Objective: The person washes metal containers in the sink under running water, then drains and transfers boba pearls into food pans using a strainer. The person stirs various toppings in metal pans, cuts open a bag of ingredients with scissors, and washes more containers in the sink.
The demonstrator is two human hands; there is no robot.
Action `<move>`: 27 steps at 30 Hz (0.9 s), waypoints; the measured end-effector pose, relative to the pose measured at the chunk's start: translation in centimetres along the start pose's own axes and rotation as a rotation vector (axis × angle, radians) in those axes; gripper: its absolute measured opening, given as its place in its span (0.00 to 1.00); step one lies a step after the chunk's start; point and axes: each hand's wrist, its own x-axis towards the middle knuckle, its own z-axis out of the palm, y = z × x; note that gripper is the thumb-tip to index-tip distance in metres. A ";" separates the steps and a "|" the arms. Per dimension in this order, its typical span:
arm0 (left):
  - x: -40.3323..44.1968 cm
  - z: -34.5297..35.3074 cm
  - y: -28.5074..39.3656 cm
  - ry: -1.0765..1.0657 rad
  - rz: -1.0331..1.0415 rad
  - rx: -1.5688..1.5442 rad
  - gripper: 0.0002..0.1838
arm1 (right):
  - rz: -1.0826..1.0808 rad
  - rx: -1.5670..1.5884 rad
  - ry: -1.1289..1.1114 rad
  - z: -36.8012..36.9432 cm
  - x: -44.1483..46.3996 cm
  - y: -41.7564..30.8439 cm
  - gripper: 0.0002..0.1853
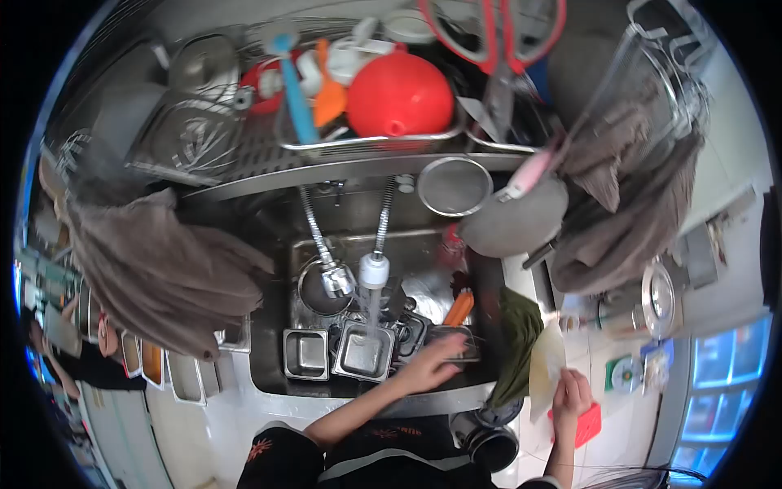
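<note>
My left hand (434, 363) reaches over the front right of the sink, its fingers stretched out and slightly blurred. Just beyond the fingertips is a shallow metal tray (468, 342); whether they touch it I cannot tell. My right hand (573, 393), right of the sink, is closed on the lower edge of a thin, pale yellowish sheet (547, 363), whose material is unclear. Below that hand lies a red pad (588, 425). Water runs from the white tap head (374, 271) into a square metal pan (364, 350), beside a smaller metal pan (306, 354).
An orange-handled item (459, 307) lies at the sink's right. A green cloth (516, 342) drapes over its right edge. Brown cloths (163, 269) hang at both sides. Above stands a rack with a red bowl (399, 95). A person (90, 363) is at far left.
</note>
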 end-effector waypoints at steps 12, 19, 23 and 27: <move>3.7 -4.3 3.4 0.160 0.203 -0.047 0.08 | 0.061 0.897 -0.173 9.6 4.8 -11.0 0.04; -3.4 -8.5 -3.5 0.497 -0.100 0.205 0.05 | 0.024 1.001 -0.371 20.9 2.5 -16.2 0.02; -4.4 -9.8 -4.6 0.596 -0.113 0.477 0.04 | -0.192 0.829 -0.164 22.8 3.7 -18.6 0.03; -4.3 -9.9 -6.3 0.768 -0.122 0.588 0.04 | -0.147 0.555 -0.137 23.6 2.9 -20.9 0.02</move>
